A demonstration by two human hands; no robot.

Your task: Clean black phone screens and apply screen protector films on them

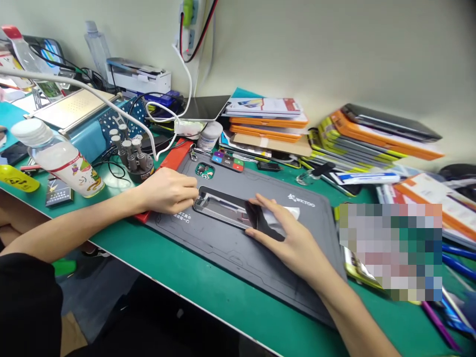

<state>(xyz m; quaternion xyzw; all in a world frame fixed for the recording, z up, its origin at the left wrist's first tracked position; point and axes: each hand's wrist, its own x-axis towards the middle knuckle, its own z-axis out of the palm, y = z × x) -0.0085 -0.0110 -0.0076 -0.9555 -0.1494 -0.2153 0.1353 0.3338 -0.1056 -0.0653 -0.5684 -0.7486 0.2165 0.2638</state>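
Observation:
A smartphone (223, 210) with a shiny, reflective face lies flat on a dark grey work mat (223, 258). My left hand (169, 192) is closed at the phone's left end, its fingers curled together; whatever they pinch is hidden. Across the right end of the phone my right hand (293, 238) reaches, thumb at the near long edge and fingers at the far one, gripping it from both sides. Under that palm shows a dark, glossy sheet (260, 220), and a whitish piece (292, 213) sticks out beyond the fingers. How these join the phone I cannot tell.
Left of the mat stand a screwdriver holder (139, 166) and a drink bottle (61, 158). Behind are a white jar (210, 135), stacked orange boxes (267, 121) and a pile of flat packs (345, 144). A white cable (111, 104) arches over the left side. Pixelation covers an area at right.

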